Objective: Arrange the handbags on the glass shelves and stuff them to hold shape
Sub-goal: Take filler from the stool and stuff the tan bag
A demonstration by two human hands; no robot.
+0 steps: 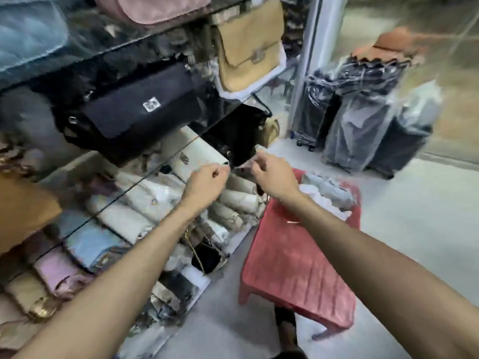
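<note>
Shop interior, frame motion-blurred. Pale grey floor (414,229), smooth and a bit glossy. Red plastic stool (298,268) stands on the floor just beside the shelving, ribbed top, stubby legs. A pale metal post (308,60) runs vertically right of the shelves. Behind it a glass wall (388,16) with hazy reflections. Against the glass, dark suitcases (363,120) wrapped in clear plastic stand close together upright on wheels. An orange-brown item (388,45) lies on top of them, too blurred to identify. Lighting even and bright, soft shadows.
</note>
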